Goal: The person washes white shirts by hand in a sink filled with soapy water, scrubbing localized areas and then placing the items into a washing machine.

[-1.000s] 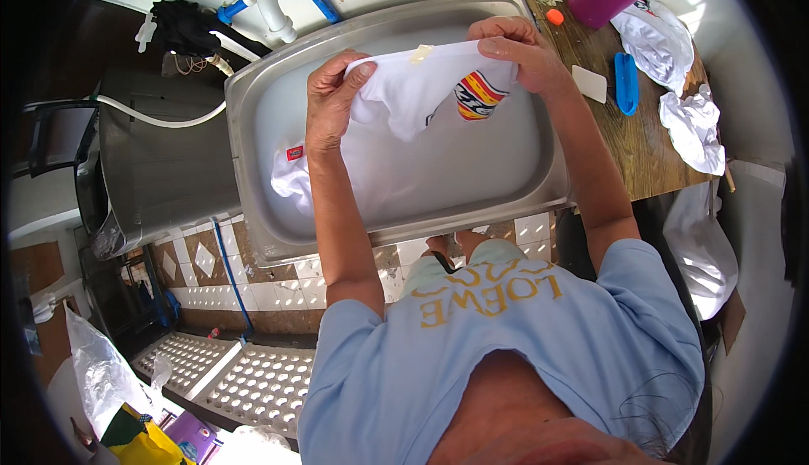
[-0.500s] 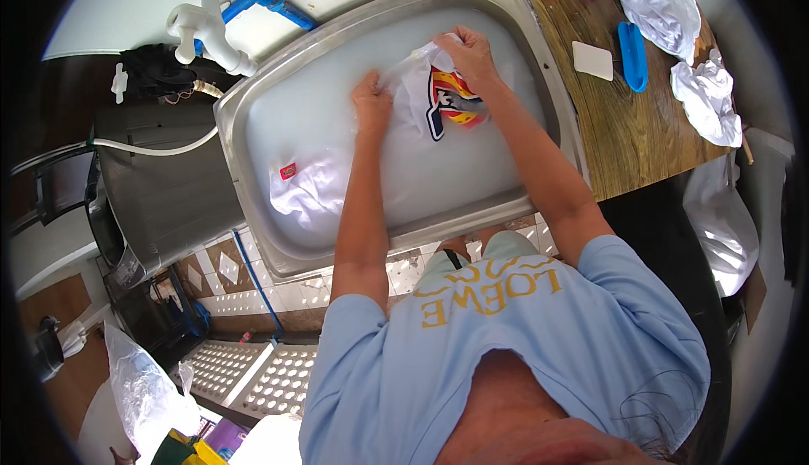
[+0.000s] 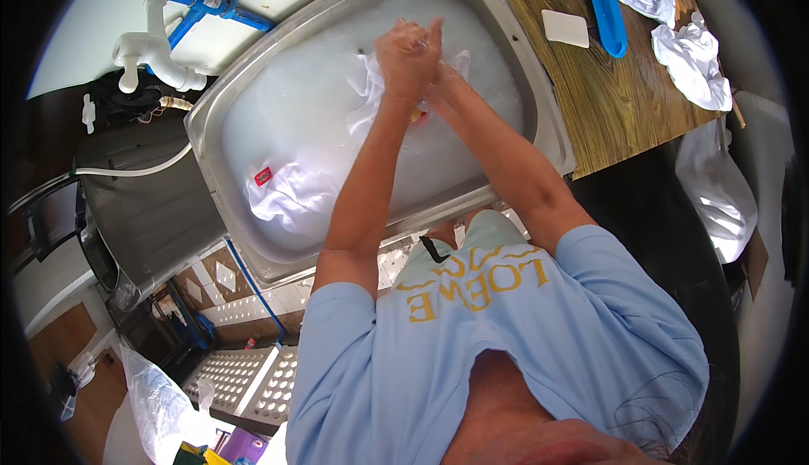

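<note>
Hands: left hand (image 3: 406,59) meets right hand (image 3: 442,86); I can't tell either grip;
Cloth (image 3: 362,104): beneath them;
Sink (image 3: 552,149): cloudy water (image 3: 282,115)

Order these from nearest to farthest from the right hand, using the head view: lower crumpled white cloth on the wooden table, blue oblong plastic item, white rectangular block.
1. White rectangular block, near the steel sink
2. Blue oblong plastic item, right of it
3. Lower crumpled white cloth, farther right

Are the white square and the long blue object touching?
Apart: the head view shows a strip of wooden table between the white square and the long blue object.
</note>
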The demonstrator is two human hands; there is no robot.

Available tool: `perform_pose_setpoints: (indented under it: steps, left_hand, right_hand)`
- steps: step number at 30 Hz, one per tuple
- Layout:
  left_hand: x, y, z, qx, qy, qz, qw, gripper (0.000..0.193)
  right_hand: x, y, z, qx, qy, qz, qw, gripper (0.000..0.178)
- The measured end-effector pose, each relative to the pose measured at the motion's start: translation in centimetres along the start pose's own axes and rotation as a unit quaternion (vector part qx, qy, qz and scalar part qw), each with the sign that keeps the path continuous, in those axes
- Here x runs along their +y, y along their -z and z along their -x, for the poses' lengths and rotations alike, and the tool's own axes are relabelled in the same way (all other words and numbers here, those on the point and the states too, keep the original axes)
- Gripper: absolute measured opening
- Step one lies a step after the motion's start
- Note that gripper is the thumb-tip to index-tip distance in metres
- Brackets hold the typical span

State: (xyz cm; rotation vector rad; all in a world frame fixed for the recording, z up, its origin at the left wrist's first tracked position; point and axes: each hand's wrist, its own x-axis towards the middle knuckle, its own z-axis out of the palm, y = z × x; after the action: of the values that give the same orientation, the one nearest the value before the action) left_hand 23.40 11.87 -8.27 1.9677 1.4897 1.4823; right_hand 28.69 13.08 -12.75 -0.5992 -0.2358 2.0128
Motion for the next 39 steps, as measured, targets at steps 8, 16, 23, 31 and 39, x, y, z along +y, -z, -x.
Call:
perform_pose_setpoints:
  steps: [8,16,23,31,39]
  left_hand:
    - [-3.0,-1.7,-3.2,-0.03,0.034,0.049,0.998,0.032]
    - [-4.8,0.4,-2.6,-0.048,0.052,0.023,0.997,0.028]
    - [-4.3,0.9,-1.9,-0.041,0.054,0.002,0.998,0.025]
    - [-2.9,-1.4,-0.2,-0.039,-0.033,0.049,0.998,0.034]
    - [-1.1,-2.3,-0.8,-0.057,-0.09,0.085,0.991,0.032]
  right_hand:
    - [-1.4,4.3,0.0,-0.205,-0.02,-0.17,0.964,0.038]
    - [-0.6,-2.2,1.8,0.017,-0.018,-0.122,0.992,0.033]
    - [-1.1,-5.3,2.8,0.193,0.013,0.008,0.981,0.031]
    - [-2.2,0.9,0.6,-0.139,0.012,-0.098,0.985,0.033]
    - [-2.0,4.4,-0.5,-0.27,0.004,-0.14,0.953,0.035]
